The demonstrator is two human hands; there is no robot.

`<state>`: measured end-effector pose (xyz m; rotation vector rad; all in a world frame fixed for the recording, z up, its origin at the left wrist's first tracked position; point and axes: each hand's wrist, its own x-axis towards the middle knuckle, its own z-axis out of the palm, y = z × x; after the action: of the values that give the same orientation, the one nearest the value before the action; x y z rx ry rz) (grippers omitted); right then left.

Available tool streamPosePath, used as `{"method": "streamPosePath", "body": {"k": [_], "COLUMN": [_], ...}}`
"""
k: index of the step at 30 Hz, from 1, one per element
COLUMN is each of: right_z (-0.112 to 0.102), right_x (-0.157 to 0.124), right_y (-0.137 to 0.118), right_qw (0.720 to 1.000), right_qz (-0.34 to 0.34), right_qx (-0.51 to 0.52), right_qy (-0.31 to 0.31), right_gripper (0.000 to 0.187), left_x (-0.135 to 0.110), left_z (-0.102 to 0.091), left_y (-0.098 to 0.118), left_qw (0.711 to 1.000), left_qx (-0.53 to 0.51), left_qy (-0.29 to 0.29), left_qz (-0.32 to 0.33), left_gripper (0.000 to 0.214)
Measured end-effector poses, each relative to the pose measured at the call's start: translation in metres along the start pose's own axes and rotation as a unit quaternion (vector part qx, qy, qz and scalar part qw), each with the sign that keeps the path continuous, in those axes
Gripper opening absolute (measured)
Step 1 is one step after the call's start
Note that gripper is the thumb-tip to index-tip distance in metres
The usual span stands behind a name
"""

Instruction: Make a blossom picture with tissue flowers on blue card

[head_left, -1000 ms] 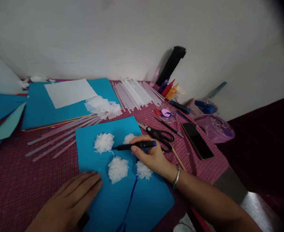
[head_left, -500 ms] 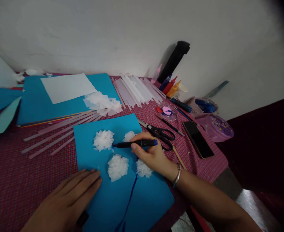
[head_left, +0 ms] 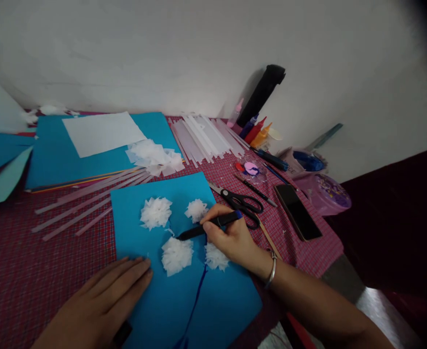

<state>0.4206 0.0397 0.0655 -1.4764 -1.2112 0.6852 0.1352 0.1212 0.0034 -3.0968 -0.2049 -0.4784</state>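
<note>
A blue sheet of paper bears several ruffled white paper flowers, with a dark blue drawn line running down toward its lower edge. My right hand grips a black marker with a blue end. Its tip points left, close above the lower middle flower. Flat on the sheet's left edge lies my left hand, fingers stretched out. A small black object shows partly beside that palm; its kind is hidden.
Black-handled scissors, a paintbrush and a phone lie to the right. Behind are translucent strips, paint bottles and a stack of coloured sheets. A pink tub stands at the table's right edge.
My right hand has moved the marker tip down and slightly right, from beside the upper left flower to just above the lower middle one. My left hand stays nearly still.
</note>
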Motion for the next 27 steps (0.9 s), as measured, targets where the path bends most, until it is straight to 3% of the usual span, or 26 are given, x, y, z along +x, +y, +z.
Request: {"method": "streamPosePath", "body": {"k": [5,13,18,22,27], "right_z": [0.002,0.007,0.002,-0.001,0.002], "right_x": [0.003,0.002,-0.001,-0.001,0.002], "right_y": [0.004,0.016,0.008,-0.001,0.002], "right_qw": [0.999,1.0,1.0,1.0,1.0], "right_qz": [0.001,-0.001,-0.01,0.009,0.015], "right_qx": [0.016,-0.002,-0.022,0.003,0.011], "right_qy": [0.037,0.008,0.007,-0.001,0.013], "right_gripper": [0.004,0.01,0.003,0.008,0.007], "left_x": [0.004,0.002,0.001,0.002,0.002], "left_z": [-0.001,-0.002,-0.002,-0.002,0.0], "left_y": [0.002,-0.003,-0.003,-0.005,-0.001], "left_qw": [1.0,0.999,1.0,1.0,0.999], "left_qx": [-0.007,-0.003,0.002,-0.004,-0.016], "left_qy": [0.015,0.028,0.017,0.021,0.035], "left_qz": [-0.024,0.016,0.019,0.017,0.001], "left_gripper": [0.066,0.07,0.069,0.068,0.065]}}
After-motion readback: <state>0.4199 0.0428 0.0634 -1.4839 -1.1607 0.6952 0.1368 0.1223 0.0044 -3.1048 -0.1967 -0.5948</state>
